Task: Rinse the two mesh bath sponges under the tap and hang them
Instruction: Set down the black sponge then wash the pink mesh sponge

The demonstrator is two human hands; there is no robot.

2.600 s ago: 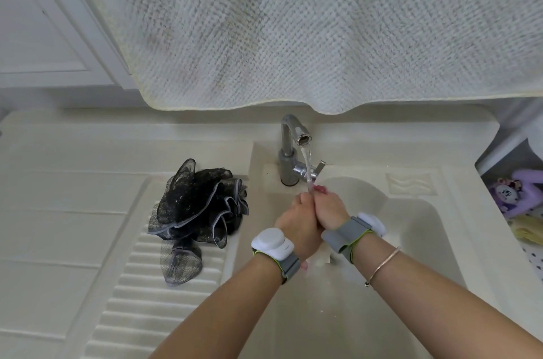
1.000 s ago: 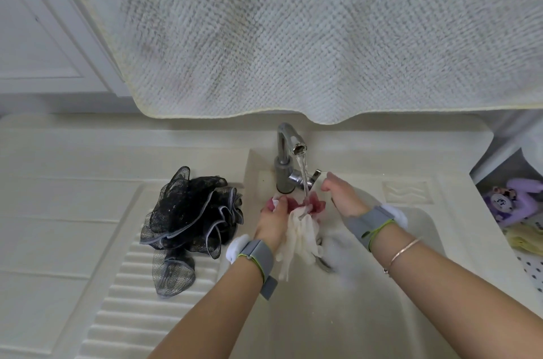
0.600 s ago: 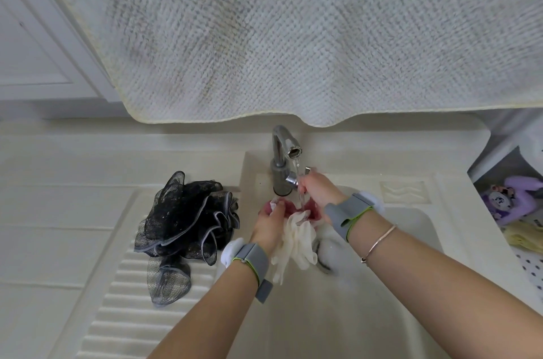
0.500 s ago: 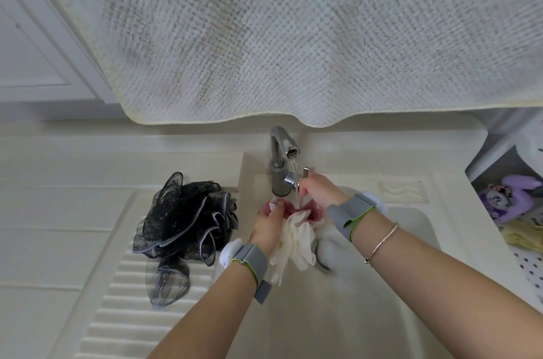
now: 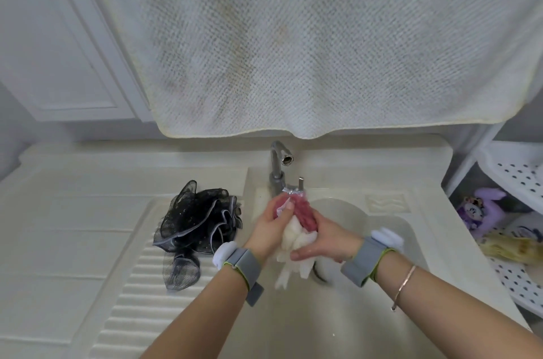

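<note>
A pink and white mesh sponge [image 5: 299,222] is squeezed between both hands over the sink basin, just below the tap [image 5: 279,163]. My left hand [image 5: 271,229] grips its upper left side. My right hand [image 5: 321,239] wraps its lower right side. White mesh ends hang down below the hands. No water comes from the tap spout. A black mesh sponge [image 5: 197,222] with grey edging lies on the ribbed drainboard [image 5: 138,300], left of the basin, untouched.
A large white towel [image 5: 308,44] hangs low over the back of the sink [image 5: 382,314]. A white perforated shelf rack [image 5: 517,182] stands at the right with a purple plush toy [image 5: 484,208] on it. A white cabinet door is at upper left.
The water has stopped running. My right hand has left the tap handle and come down onto the pink and white sponge, which both hands now squeeze.
</note>
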